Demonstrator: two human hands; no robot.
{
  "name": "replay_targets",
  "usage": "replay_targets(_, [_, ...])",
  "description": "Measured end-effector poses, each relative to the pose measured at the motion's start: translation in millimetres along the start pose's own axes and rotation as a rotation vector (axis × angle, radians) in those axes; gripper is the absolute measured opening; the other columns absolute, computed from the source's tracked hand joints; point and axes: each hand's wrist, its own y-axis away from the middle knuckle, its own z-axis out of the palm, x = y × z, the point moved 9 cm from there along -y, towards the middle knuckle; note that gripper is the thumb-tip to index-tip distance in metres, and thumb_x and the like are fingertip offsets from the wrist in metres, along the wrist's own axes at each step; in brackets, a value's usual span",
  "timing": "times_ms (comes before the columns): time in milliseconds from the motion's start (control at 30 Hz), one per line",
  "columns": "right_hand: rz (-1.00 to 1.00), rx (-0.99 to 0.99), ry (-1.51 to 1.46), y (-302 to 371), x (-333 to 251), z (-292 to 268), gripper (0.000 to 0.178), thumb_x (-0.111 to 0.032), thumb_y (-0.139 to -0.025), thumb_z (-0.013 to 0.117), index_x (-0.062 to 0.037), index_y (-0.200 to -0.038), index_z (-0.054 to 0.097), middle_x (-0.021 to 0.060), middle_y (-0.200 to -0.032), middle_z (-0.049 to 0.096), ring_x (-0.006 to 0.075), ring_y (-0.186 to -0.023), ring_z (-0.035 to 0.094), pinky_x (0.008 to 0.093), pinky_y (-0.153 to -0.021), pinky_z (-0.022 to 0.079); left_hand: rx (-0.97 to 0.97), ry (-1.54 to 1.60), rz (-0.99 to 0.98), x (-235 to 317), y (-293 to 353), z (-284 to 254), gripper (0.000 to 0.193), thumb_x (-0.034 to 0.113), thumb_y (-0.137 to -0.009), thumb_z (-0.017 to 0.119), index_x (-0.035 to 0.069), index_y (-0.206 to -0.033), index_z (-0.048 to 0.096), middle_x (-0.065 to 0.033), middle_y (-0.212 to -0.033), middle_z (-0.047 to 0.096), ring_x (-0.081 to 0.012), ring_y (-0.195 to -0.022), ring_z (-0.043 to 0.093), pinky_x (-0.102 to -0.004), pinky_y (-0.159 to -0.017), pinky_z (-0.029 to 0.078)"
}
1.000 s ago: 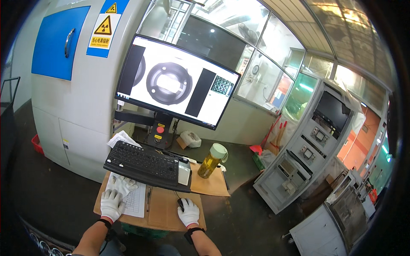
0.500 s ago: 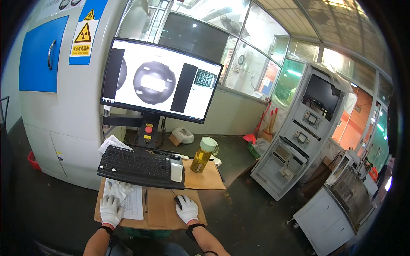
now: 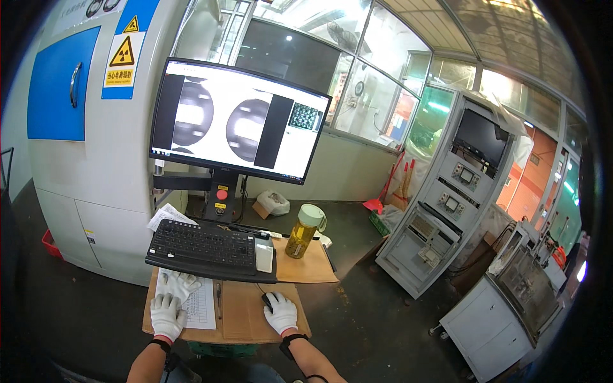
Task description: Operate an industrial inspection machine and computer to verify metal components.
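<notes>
My right hand (image 3: 281, 314), in a white glove, is wrapped over a black computer mouse (image 3: 267, 305) on the brown cardboard-covered board (image 3: 239, 316). The gloved left hand (image 3: 167, 317) lies flat, fingers spread, at the left edge of a printed form (image 3: 203, 307). Just beyond its fingertips, another white glove (image 3: 181, 285) rests on the form. A dark pen (image 3: 219, 300) lies beside the paper. Above them, a tilted monitor (image 3: 265, 137) displays two grey round shapes with bright patches, plus a small green-tinted inset on the right.
On the raised shelf sit a black keyboard (image 3: 201, 246), a pale flat device (image 3: 264, 256) and a bottle (image 3: 303, 233) of yellowish liquid. A red button (image 3: 221, 195) is below the monitor. A large cabinet (image 3: 118, 185) stands left, a grey instrument rack (image 3: 440, 204) right.
The magnified picture on the monitor has shifted right: the round shape from the middle is now farther right, and the left one shows more fully. Both hands stay nearly in place.
</notes>
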Motion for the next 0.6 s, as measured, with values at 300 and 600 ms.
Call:
replay_targets(300, [0.001,-0.011,-0.005,-1.2,-1.1,-1.6,0.05,-0.035,-0.09,0.072,-0.0185,-0.137,0.066,0.0135,-0.134,0.068,0.0389,-0.106,0.069,0.0508,-0.092,0.056,0.028,0.002,0.013,0.7,-0.4,-1.9,0.036,0.029,-0.077,0.071,0.008,-0.107,0.068,-0.0177,-0.121,0.066,-0.0419,-0.118,0.056,-0.0551,-0.104,0.041])
replay_targets(600, [0.013,-0.047,-0.004,-0.9,-0.9,-0.3,0.051,-0.035,-0.091,0.071,-0.0182,-0.139,0.066,0.0137,-0.136,0.067,0.0392,-0.107,0.069,0.0511,-0.093,0.056,0.03,0.004,0.01,0.9,0.4,-2.8,0.037,0.029,-0.077,0.071,0.008,-0.107,0.068,-0.0174,-0.119,0.066,-0.0416,-0.116,0.056,-0.0549,-0.103,0.042])
